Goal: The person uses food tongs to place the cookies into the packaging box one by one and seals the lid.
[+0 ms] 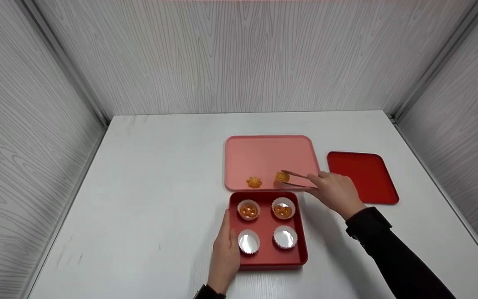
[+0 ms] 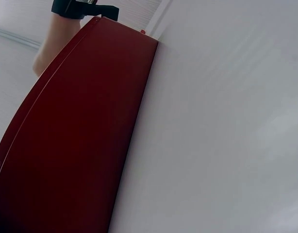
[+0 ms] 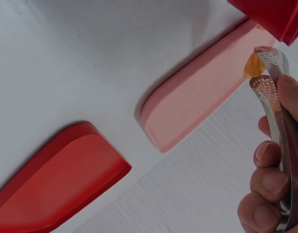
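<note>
Along the left wall of the red box, my left hand rests with straight fingers, its thumb at the rim. My right hand grips metal tongs with perforated tips. Between those tips is an orange-yellow swirled pastry-like piece, over the front edge of the pink tray. Left of it on that tray lies a flower-shaped orange-yellow piece. In the box stand a back left paper cup and a back right paper cup, each holding glossy orange pieces.
Two more white paper cups, front left and front right, show only white inside. A flat red tray lies right of the pink tray. Grey wood-grain panels enclose the white table at the back and sides.
</note>
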The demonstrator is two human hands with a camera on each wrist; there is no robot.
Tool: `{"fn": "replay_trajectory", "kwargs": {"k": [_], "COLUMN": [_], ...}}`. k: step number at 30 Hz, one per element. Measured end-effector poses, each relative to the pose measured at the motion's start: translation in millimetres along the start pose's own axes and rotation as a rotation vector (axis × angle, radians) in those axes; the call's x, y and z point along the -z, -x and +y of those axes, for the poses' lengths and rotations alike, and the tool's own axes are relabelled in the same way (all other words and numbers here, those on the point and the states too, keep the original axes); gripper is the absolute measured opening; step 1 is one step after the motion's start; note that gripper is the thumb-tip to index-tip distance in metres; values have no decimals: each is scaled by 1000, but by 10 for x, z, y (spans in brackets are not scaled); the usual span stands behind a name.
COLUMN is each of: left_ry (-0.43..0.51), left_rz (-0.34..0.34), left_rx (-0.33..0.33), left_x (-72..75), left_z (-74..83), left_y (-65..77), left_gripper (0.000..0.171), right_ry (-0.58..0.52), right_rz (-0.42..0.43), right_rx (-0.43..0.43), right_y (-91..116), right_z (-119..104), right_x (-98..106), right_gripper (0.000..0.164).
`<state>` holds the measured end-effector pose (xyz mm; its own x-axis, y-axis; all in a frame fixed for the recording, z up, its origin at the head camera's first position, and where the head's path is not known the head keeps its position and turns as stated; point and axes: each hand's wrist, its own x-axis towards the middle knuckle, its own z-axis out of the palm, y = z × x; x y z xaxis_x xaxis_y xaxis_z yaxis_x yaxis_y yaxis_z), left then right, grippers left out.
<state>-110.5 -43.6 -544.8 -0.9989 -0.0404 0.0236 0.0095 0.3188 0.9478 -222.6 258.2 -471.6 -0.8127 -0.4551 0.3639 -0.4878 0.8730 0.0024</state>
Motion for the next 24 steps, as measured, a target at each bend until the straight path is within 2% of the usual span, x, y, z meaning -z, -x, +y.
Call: {"fn": "replay_trajectory", "kwargs": {"k": [6,13,21,24], "left_ry": [-7,-15,-7,-6], "left_rz": [5,6,-1,-3], "left_rx": [-3,5,5,0], "left_x": [-4,6,5,8], "left_z": [-1,5,5,6], "left_y": [12,22,12,7], "left_gripper": [54,55,55,55], "right_ry": [6,14,-1,-14], "right_rz": [81,191,215,193], "right_rx": [38,121,190,212], "right_y": [128,317,553,643], "right_z": [-44,-135,-290,-336], "right_x": [112,267,468,535], "right_gripper": [32,37,42,44]}}
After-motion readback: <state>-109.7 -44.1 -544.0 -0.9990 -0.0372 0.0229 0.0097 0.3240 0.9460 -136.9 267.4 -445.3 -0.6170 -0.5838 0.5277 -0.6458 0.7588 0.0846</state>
